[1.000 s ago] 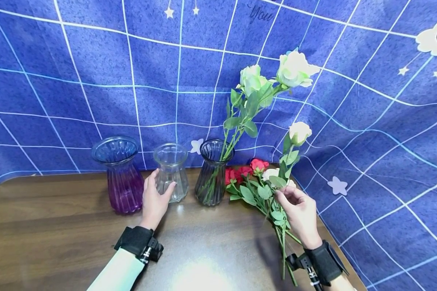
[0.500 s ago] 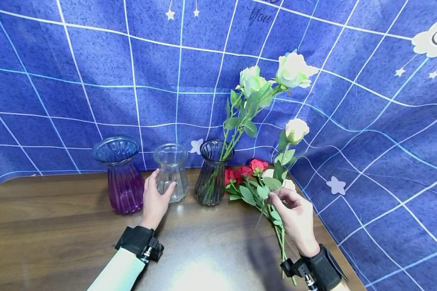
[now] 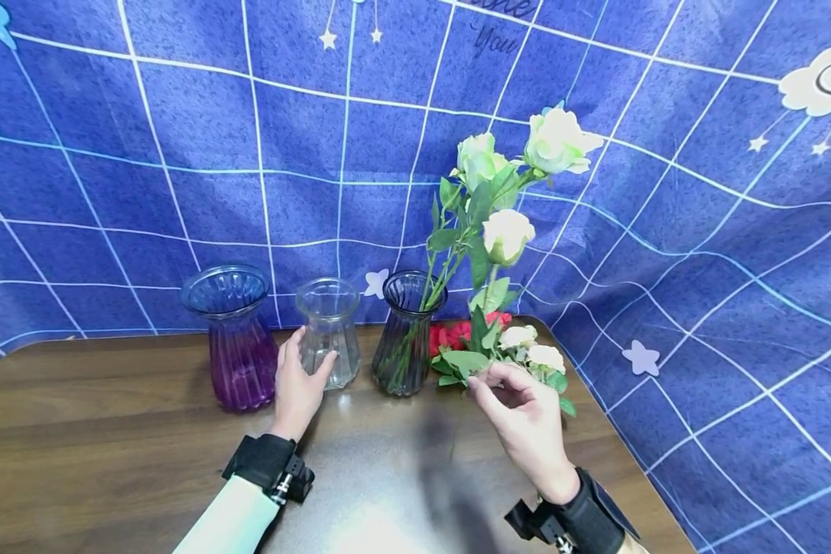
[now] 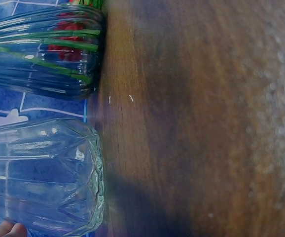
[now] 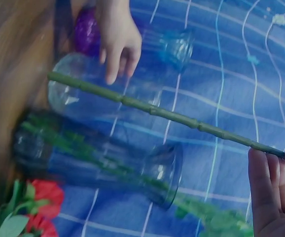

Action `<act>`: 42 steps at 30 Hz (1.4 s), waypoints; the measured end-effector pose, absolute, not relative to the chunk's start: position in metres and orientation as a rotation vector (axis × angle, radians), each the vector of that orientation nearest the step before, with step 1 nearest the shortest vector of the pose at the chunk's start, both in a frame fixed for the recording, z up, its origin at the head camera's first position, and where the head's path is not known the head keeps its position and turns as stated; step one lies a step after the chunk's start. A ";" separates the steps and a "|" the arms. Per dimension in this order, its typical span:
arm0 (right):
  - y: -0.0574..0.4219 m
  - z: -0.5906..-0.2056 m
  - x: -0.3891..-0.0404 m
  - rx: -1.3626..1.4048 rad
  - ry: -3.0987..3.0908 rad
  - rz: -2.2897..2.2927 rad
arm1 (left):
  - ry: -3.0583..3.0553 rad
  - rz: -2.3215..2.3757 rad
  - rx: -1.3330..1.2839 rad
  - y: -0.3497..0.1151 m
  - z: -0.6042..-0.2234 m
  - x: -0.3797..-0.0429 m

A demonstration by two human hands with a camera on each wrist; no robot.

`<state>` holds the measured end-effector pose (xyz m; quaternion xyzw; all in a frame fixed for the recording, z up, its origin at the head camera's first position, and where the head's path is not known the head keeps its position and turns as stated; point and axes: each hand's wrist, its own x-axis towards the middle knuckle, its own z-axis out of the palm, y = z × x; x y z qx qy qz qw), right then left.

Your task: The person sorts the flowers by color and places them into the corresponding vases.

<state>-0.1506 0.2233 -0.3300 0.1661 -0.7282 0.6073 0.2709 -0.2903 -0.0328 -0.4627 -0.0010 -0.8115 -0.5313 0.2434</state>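
My left hand (image 3: 296, 396) holds the clear glass vase (image 3: 346, 350), thumb across its front and fingers at its left side. My right hand (image 3: 526, 423) pinches the stem of a white rose (image 3: 508, 237) between thumb and fingers, bloom up. In the right wrist view, the bare lower stem (image 5: 172, 116) slants across in front of the clear vase. Just right of that vase stands a dark grey glass vase (image 3: 396, 362), holding white-green roses (image 3: 557, 142) on leafy stems. My right hand is to the right of and nearer than the grey vase.
A blue-and-purple glass vase (image 3: 238, 365) stands left of my left hand. Red roses (image 3: 450, 337) and more white roses (image 3: 545, 357) lie at the back right of the wooden table (image 3: 111, 446). A blue gridded cloth (image 3: 180, 115) hangs behind and to the right.
My right hand has lifted the white rose off the bunch and carried it left, towards the grey vase. My left hand stays at the clear vase.
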 end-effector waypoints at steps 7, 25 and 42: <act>0.201 -0.320 -0.163 0.520 -2.020 1.543 | -2.221 -1.461 0.000 -0.034 -0.463 -0.291; 0.162 -0.278 -0.225 0.643 -1.929 1.521 | -2.241 -1.422 -0.020 -0.037 -0.463 -0.289; 0.126 -0.266 -0.271 0.541 -1.788 1.442 | -2.249 -1.404 -0.015 -0.038 -0.463 -0.289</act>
